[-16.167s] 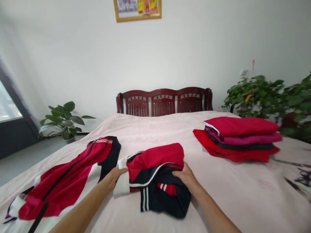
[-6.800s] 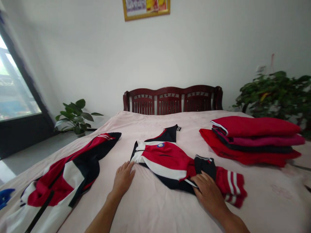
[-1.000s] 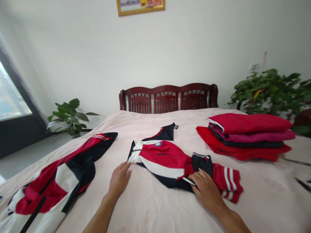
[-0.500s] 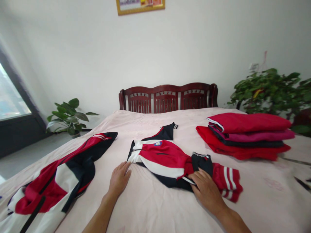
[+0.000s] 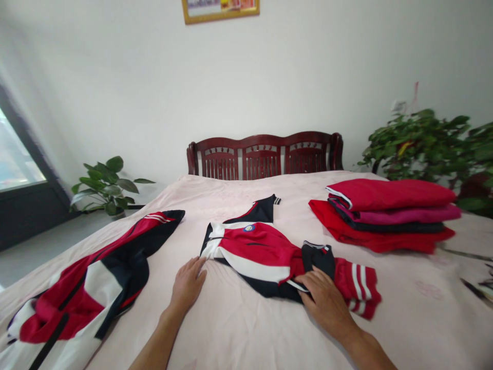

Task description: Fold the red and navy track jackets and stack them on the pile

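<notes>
A red, white and navy zip jacket [image 5: 265,252] lies partly folded on the bed, a round badge on its front. One navy sleeve with a striped cuff points away from me, and red striped cuffs [image 5: 360,288] stick out at the right. My left hand [image 5: 189,281] lies at the jacket's white left end, fingers stretched, fingertips touching its edge. On the right, my right hand [image 5: 325,300] has its fingers bent over the navy fabric and white piping beside the collar-like part; cloth partly hides the fingertips. A second similar jacket [image 5: 115,272] lies spread at the left.
A stack of folded red, magenta and dark clothes [image 5: 389,216] sits at the right on the pink bedsheet [image 5: 246,334]. Behind stands a dark red wooden headboard [image 5: 265,156]. Potted plants [image 5: 110,185] flank the bed. Dark thin objects [image 5: 477,290] lie at the right edge.
The whole view has shifted slightly. Both hands and the jacket keep the same positions relative to each other.
</notes>
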Demonstrator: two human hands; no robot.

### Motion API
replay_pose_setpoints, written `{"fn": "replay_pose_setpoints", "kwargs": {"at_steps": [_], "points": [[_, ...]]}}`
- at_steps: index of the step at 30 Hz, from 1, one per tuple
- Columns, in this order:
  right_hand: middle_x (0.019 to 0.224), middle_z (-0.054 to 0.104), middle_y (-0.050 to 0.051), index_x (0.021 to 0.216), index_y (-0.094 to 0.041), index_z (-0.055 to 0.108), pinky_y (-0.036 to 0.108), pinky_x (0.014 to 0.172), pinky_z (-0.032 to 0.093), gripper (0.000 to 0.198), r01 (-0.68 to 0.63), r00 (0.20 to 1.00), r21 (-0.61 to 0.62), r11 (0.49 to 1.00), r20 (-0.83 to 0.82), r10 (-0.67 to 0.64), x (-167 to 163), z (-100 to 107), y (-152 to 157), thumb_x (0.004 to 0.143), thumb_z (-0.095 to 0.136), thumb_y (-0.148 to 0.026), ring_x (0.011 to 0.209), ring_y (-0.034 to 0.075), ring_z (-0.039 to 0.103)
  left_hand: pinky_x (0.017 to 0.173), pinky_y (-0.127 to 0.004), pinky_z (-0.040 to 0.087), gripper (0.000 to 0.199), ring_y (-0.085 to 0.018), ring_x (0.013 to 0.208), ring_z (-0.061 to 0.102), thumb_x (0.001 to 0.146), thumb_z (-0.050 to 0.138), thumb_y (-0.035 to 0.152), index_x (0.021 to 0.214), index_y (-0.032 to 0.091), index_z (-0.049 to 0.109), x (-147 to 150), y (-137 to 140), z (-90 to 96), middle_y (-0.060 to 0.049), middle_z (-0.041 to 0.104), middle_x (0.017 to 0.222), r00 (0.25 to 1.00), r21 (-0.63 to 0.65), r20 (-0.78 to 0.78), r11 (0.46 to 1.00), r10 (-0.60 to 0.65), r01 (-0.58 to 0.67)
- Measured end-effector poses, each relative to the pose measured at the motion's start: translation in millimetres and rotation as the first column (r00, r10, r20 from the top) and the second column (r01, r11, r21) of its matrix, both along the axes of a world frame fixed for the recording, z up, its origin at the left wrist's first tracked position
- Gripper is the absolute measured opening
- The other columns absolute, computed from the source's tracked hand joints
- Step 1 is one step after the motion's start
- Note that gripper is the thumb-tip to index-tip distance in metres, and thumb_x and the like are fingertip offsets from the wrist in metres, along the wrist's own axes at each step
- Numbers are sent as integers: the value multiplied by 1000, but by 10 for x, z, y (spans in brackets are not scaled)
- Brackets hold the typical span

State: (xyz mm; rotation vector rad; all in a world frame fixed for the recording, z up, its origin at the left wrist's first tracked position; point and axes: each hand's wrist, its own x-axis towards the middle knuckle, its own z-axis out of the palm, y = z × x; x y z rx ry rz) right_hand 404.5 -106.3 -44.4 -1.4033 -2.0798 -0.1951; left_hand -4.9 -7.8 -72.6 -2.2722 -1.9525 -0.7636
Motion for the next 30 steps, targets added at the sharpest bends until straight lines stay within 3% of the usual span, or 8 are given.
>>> {"fn": "replay_pose_setpoints", "kwargs": {"at_steps": [5,9,12,15,20,22,25,30], "points": [[108,70,4,115,-24,63,48,109,41,29,35,999,181,983,-13,-33,68,111,-29,86,56,-21,105,23,63,111,-46,40,44,-28,133,52,95,45,30,135,22,60,-2,1,1,-11,60,140,1000,2,-17,1000,-3,3],[121,67,9,119,-22,62,50,111,40,42,243,963,255,936,-178,-201,510,318,-104,79,50,-22,118,28,59,109,-46,42,44,-28,132,52,95,45,27,137,21,58,32,-24,4,-13,59,140,998,17,-56,1000,13,-12],[134,60,14,126,-19,59,54,111,39,58,490,764,-50,870,-457,-456,1006,317,-116,70,53,-31,126,35,54,110,-45,40,48,-29,136,47,93,47,20,140,18,53,103,-28,32,-15,54,144,994,88,-106,996,32,-23],[134,60,19,134,-17,52,47,99,51,74,349,432,-478,807,-682,-590,1314,116,-71,65,62,-43,118,35,62,114,-47,34,54,-30,141,40,91,46,13,144,20,48,210,34,87,-13,47,150,984,142,-166,986,-61,85],[117,70,16,135,-19,52,43,88,56,80,224,261,-496,839,-799,-542,1153,-179,47,62,72,-44,102,31,70,104,-41,40,53,-25,120,56,89,46,11,140,22,51,400,284,242,-10,62,128,962,25,-180,976,-206,214],[104,75,12,125,-20,59,43,81,58,66,232,285,-427,874,-830,-480,1036,-110,118,61,67,-36,91,30,72,95,-36,44,46,-23,104,61,85,47,8,125,24,62,427,399,333,-7,66,110,962,-25,-181,979,-204,203],[85,75,6,102,-21,70,38,72,57,49,320,464,-298,899,-779,-423,942,264,271,55,57,-25,77,27,71,88,-34,44,32,-22,96,62,86,46,10,104,25,68,362,555,516,-5,64,98,973,-15,-167,987,-161,161],[85,74,6,95,-19,74,35,79,53,45,473,623,16,881,-713,-322,969,1050,609,56,54,-27,80,24,68,88,-34,43,25,-22,94,60,89,42,19,97,23,66,45,619,836,-6,63,99,999,209,16,977,-41,37]]}}
